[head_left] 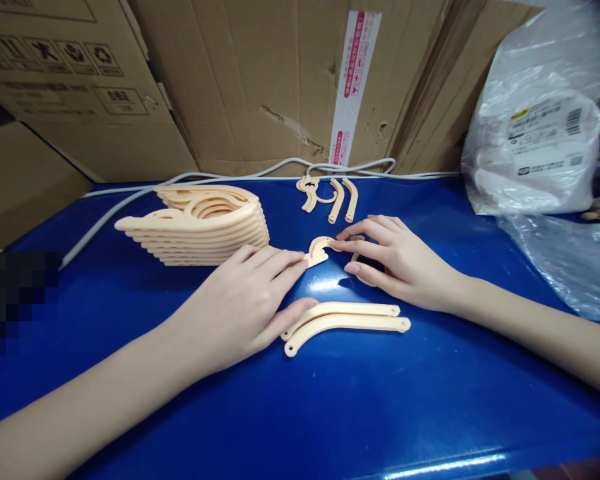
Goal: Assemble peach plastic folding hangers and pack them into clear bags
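Note:
My left hand reaches in from the left, fingers stretched out, with fingertips on the left end of a curved peach plastic piece that looks like a hanger hook part. My right hand has its fingers spread. Its fingertips touch that piece's right side, and another peach part shows partly beneath them. Below, two long curved plastic arms with holes at their ends lie side by side. My left thumb is over the upper arm's left end; whether it touches is unclear.
At the left stands a neat stack of peach plastic hanger pieces. Smaller hook parts and two short curved arms lie farther back. A grey cable runs along cardboard boxes. Labelled plastic bags sit at right on the blue table.

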The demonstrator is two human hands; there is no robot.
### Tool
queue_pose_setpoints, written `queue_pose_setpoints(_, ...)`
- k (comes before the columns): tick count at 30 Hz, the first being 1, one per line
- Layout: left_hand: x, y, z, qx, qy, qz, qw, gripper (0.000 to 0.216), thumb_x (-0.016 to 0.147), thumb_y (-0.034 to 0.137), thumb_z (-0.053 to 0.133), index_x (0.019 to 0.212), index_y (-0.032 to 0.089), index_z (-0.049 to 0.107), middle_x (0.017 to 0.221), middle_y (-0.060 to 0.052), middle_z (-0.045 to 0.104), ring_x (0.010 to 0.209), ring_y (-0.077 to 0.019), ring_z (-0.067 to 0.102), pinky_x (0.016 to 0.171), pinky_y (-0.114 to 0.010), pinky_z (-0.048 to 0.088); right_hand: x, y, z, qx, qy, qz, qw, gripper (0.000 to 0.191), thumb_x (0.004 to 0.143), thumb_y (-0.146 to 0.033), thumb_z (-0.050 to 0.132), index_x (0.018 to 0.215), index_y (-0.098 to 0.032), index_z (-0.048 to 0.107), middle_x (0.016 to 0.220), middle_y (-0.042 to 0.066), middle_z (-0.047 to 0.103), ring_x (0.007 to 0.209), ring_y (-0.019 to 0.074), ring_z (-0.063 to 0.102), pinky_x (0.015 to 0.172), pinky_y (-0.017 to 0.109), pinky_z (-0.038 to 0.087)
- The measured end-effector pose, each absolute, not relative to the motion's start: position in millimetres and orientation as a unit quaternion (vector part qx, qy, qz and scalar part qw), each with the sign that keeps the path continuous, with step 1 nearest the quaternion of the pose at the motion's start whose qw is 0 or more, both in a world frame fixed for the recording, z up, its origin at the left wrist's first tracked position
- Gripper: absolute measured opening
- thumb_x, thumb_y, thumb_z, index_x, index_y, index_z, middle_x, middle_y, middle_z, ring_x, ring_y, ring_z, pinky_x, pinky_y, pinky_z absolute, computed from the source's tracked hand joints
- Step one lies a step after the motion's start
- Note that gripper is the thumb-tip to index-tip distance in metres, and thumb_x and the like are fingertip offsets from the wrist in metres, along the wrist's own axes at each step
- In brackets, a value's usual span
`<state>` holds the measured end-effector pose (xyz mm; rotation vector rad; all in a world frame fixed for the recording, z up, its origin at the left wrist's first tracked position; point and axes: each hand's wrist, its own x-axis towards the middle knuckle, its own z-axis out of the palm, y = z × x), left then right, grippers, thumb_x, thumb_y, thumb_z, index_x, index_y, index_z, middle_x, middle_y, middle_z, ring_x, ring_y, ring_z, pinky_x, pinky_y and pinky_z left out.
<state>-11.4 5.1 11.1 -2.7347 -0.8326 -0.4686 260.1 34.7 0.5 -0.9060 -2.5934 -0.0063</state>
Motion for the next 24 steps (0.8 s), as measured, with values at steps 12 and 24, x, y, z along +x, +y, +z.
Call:
queue_pose_setpoints(12, -14.0, 7.2, 8.7, -0.942, -0.278, -0.157, 0.102, 0.049, 0.11, 0.039, 0.031, 0.127, 0.012, 0.068, 0.122, -0.013, 0.071, 0.106, -0.029, 0.064, 0.088, -0.041, 0.044, 259.9, 34.7, -0.7, -0.317, -0.926, 0.001, 0.207, 0.037, 0.105, -0.035, 0.049, 0.131, -0.016, 0.067, 0.121, 0.013, 0.067, 0.111, 0.0266, 0.057, 0.098, 0.045, 0.041)
queue_pose_setpoints(24, -13.9, 9.0, 10.9, -0.944, -0.273, -0.15, 0.107, 0.051, 0.109, 0.039, 0.033, 0.129, 0.005, 0.066, 0.121, -0.016, 0.071, 0.108, -0.0293, 0.064, 0.09, -0.042, 0.042, 260.6, 33.3, 0.3, -0.327, -0.916, 0.012, 0.23, 0.034, 0.106, -0.036, 0.046, 0.129, -0.018, 0.062, 0.122, 0.013, 0.069, 0.112, 0.0273, 0.059, 0.096, 0.046, 0.043)
